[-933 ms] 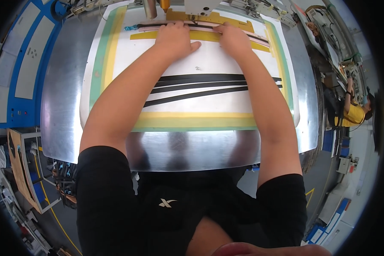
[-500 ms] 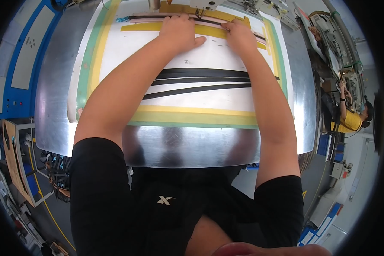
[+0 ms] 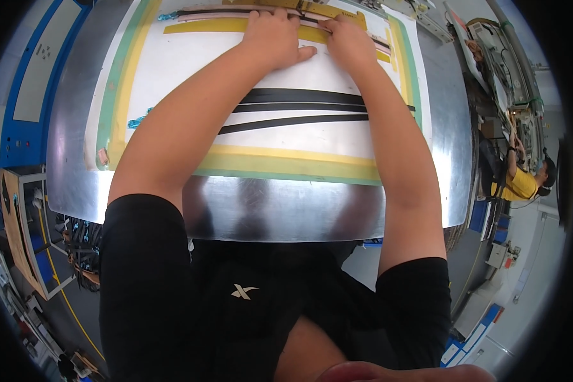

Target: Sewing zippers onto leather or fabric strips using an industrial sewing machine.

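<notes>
Tabletop [image 3: 248,210] edge nearest the body is bare polished metal, reflective, with nothing resting on it. Beyond it we note a white sheet [image 3: 191,70] bordered in green and yellow tape, lying flat. Three black strips [image 3: 299,108] cross the middle of the sheet, loose as far as we can tell, and both forearms pass directly above them.

At the far edge, the left hand [image 3: 275,37] lies palm down with fingers together and thumb out to the side, pressing on a yellow strip [image 3: 204,25]. The right hand [image 3: 350,41] is just beside it, also flat, fingertips bearing on a thin dark strip [image 3: 223,11] that runs along the far border. Neither hand pinches anything; both press.

Risks, in our judgement:
- A forearm that drops could drag the black strips out of line.
- Uneven pressure from the two hands could wrinkle the yellow strip or set it crooked.
- The long reach puts weight forward; a slip could shift the whole sheet on the smooth metal.

Another person in a yellow shirt [image 3: 522,184] works well apart at the right.
</notes>
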{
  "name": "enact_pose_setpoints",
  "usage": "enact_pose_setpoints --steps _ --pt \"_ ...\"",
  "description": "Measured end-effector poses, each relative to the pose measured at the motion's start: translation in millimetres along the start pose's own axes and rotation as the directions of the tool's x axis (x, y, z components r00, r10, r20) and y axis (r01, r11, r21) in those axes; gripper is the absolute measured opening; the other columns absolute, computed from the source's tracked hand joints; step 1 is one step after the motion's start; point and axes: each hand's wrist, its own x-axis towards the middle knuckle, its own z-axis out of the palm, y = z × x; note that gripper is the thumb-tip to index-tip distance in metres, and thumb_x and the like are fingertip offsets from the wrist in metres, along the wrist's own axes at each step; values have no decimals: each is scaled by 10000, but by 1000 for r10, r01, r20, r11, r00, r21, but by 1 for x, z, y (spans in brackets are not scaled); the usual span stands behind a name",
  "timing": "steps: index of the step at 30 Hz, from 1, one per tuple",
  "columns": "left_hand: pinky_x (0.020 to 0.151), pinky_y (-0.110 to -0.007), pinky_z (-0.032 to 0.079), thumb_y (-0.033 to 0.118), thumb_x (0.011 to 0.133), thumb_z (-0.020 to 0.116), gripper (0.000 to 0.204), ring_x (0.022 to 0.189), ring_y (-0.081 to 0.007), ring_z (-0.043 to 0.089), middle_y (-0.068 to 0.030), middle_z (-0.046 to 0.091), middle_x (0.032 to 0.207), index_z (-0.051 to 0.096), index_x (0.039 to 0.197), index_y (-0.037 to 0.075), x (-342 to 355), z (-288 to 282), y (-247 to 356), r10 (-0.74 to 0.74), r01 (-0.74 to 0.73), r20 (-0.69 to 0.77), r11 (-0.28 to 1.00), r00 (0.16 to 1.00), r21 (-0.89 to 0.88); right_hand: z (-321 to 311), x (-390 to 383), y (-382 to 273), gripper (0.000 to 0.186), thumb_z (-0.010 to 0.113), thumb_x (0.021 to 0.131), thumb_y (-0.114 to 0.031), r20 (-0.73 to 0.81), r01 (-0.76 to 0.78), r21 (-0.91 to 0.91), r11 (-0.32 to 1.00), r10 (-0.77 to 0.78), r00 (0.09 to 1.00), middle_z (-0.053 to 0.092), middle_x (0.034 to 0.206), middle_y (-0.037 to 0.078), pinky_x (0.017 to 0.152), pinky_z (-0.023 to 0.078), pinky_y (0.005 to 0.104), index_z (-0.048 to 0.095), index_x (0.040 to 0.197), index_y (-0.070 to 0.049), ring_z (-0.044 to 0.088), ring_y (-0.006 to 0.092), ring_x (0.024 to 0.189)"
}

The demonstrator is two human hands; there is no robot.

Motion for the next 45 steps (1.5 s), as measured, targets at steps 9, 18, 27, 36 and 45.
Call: enact_pose_setpoints --steps 9,18,27,36,45 --pt "1090 -510 410 695 890 617 795 1285 -366 594 -216 610 1380 619 1431 113 7 -1 6 -29 30 41 999 999 -26 -7 -3 22 445 525 940 -91 60 0 -22 1000 2 998 673 1232 47 967 555 441 747 1285 -263 664 278 1168" --pt "1111 -508 404 672 900 628 760 1335 -344 564 -200 588 1430 594 1468 167 5 8 9 -61 61 -4 998 998 -8 -6 -1 35 433 520 957 -91 86 -72 -52 996 76 993 675 1259 27 971 559 435 743 1286 -262 666 266 1168" --pt "1118 -510 413 656 909 627 752 1325 -349 570 -171 578 1451 594 1473 160 9 11 1 -54 56 52 997 997 -51 -7 -7 57 355 537 967 -125 35 -61 -45 997 63 997 698 1202 76 956 541 450 764 1227 -212 668 334 1121" --pt "1153 -511 384 673 911 612 797 1347 -367 548 -198 539 1490 554 1510 152 -2 -4 -7 -77 79 71 997 994 -25 -10 -9 56 337 540 988 -155 65 -102 -28 994 103 993 700 1201 65 950 555 449 761 1232 -225 676 307 1129" --pt "1133 -502 396 641 906 643 791 1344 -382 541 -227 558 1440 580 1469 90 -10 -12 -24 -45 48 55 997 997 -57 -22 -3 10 398 533 913 -68 76 -107 53 993 102 992 694 1205 85 954 554 429 767 1215 -181 683 312 1125"
